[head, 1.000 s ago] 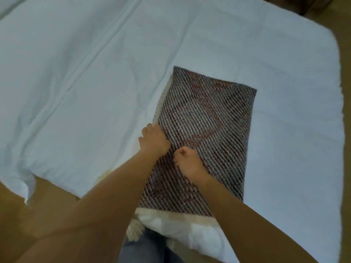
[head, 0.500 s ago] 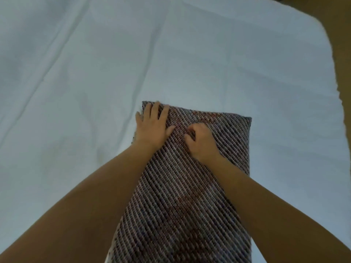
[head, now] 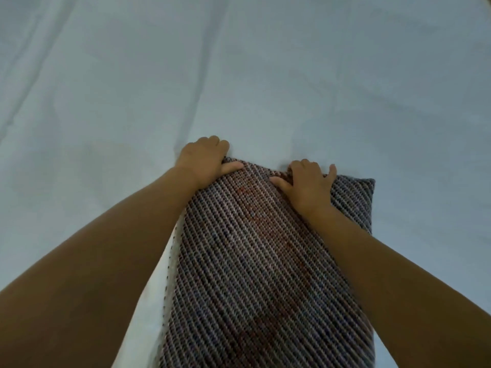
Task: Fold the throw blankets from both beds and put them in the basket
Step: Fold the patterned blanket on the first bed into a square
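The knit throw blanket [head: 265, 261] lies folded on the bed [head: 239, 62]. The left hand [head: 204, 160] and right hand [head: 308, 187] curl over its far edge, each grip closed on fabric. Step in hand: a further fold. The next move probably calls for drawing that edge to the blanket's near end, corners aligned.

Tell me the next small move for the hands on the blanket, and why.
Probably lift the far edge and draw it back toward the body, folding the strip in half. The blanket lies on the sheet as a long narrow strip, and the left hand and right hand both grip its far edge, fingers curled over it.
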Motion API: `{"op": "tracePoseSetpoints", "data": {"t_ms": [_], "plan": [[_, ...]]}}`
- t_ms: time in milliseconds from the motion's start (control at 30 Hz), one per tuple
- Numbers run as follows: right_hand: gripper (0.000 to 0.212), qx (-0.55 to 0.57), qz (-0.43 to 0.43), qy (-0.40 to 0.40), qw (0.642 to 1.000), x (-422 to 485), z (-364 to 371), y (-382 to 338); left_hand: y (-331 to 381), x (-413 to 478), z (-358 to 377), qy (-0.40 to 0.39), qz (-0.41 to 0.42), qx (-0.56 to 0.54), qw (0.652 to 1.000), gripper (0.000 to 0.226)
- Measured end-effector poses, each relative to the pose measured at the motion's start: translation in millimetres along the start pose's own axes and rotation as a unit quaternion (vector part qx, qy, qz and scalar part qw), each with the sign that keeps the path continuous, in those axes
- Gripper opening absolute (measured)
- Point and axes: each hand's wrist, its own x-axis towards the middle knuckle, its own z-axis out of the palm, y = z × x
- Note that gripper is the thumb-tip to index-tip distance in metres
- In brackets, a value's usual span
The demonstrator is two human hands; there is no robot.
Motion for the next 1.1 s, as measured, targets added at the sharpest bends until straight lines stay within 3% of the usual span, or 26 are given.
{"op": "tracePoseSetpoints", "data": {"t_ms": [133, 300, 400, 533, 800, 933, 1100], "plan": [[0.069, -0.079, -0.034, -0.010, 0.996, 9, -10, 33, -4, -5, 9, 0.047, 0.048, -0.009, 0.998, 0.063], [0.077, -0.134, -0.043, -0.061, 0.988, 7, -22, 65, -1, 1, -4, -0.022, 0.060, -0.011, 0.998, 0.079], [0.100, -0.131, -0.032, -0.088, 0.987, 2, -28, 73, 3, 3, -12, -0.060, 0.065, 0.000, 0.996, 0.076], [0.080, -0.103, -0.009, -0.089, 0.991, -10, -40, 73, 17, -4, -24, -0.050, 0.071, 0.037, 0.996, 0.061], [0.065, -0.067, -0.008, 0.029, 0.997, -70, -64, 84, 40, -59, -63, 0.035, 0.011, 0.020, 0.999, 0.060], [0.058, -0.028, -0.021, 0.103, 0.994, -123, -72, 92, 65, -113, -82, 0.124, 0.007, 0.031, 0.992, 0.060], [0.051, -0.016, -0.072, 0.179, 0.981, -209, -80, 104, 102, -198, -95, 0.177, -0.016, 0.069, 0.982, 0.060]]}}
